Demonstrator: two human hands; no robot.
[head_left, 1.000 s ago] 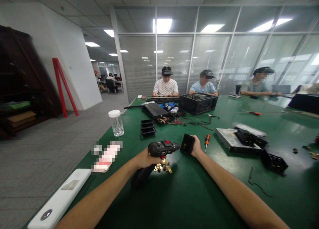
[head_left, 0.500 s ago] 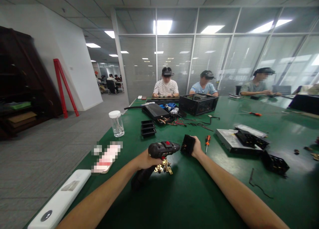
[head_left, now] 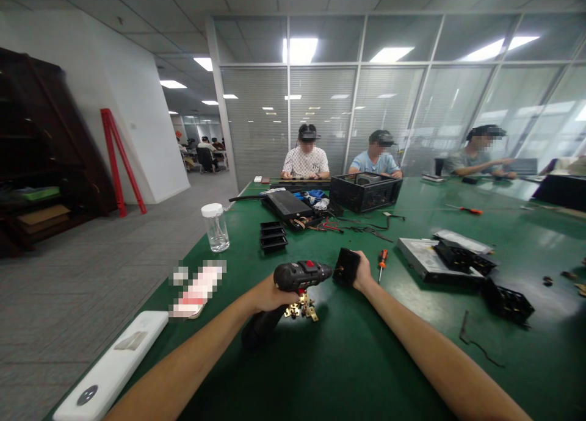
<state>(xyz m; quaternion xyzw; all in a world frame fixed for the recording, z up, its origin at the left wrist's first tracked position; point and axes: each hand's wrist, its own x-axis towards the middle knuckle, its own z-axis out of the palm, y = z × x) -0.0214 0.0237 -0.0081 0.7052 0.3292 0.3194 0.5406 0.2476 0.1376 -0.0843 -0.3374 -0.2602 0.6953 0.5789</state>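
My left hand (head_left: 271, 296) is wrapped round the grip of a black power drill (head_left: 300, 276) with a red switch. The drill points right, its tip close to a black part (head_left: 347, 266). My right hand (head_left: 362, 271) holds that black part from its right side, and its fingers are mostly hidden behind it. Small brass-coloured metal pieces (head_left: 304, 308) lie in a pile below the drill. An orange-handled screwdriver (head_left: 383, 259) lies just right of my right hand.
Black trays (head_left: 273, 238), a lidded clear jar (head_left: 216, 229) and a long white object (head_left: 112, 366) stand left. A black metal frame (head_left: 365, 192) and wires lie further back. Right is a silver box (head_left: 421, 259) with black parts. Three people sit across the green table (head_left: 348, 360).
The drill and black part are almost unmoved in my hands; the view has shifted very slightly. The person at the far right has raised a forearm.
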